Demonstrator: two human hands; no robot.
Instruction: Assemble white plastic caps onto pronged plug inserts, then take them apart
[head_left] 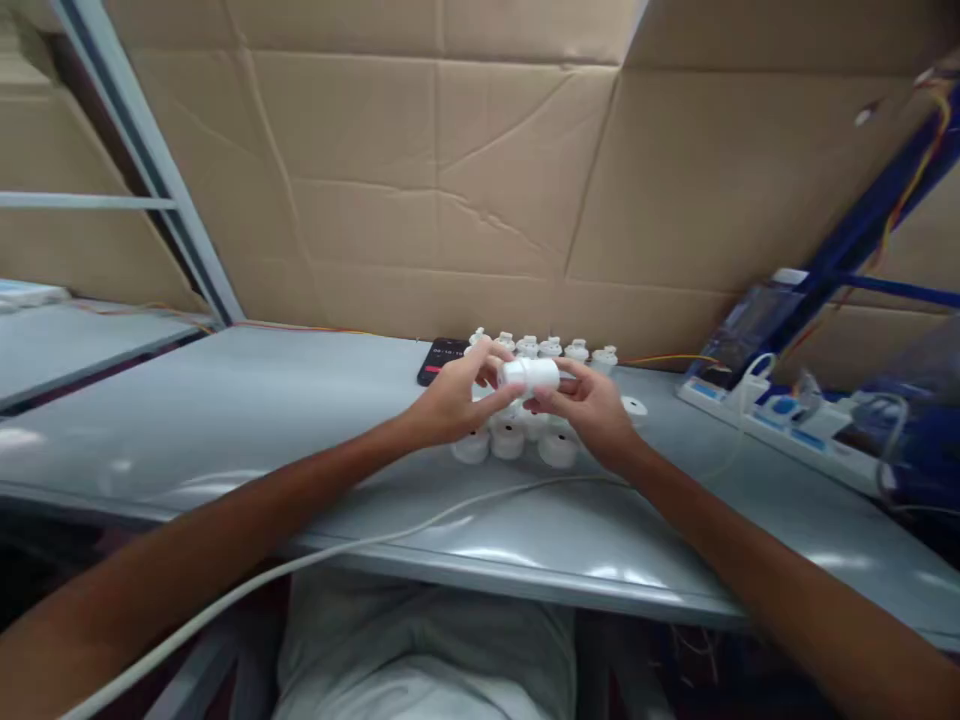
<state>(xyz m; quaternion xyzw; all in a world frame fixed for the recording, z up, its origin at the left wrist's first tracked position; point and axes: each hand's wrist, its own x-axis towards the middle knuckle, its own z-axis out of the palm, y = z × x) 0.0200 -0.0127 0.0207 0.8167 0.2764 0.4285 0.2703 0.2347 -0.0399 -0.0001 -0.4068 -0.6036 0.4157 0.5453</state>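
Observation:
A white plastic cylinder (538, 374) with a raised ring lies on its side in the air above the table. My left hand (463, 394) grips its left end between thumb and fingers. Thumb and fingers of my right hand (589, 402) close on its right end. Below and in front of my hands stand several short white round pieces (558, 450), each with a small dark hole on top. Behind the hands is a row of several white pieces with narrower tops (576, 350), partly hidden by my fingers. Another white holed piece (634, 408) sits beside my right hand.
A dark phone (441, 358) showing a timer lies left of the row. At the right are a white power strip (795, 436) with plugs and a clear bottle (757, 315). A pale cable (360, 543) crosses the grey table (247, 400). Cardboard (420, 190) stands behind.

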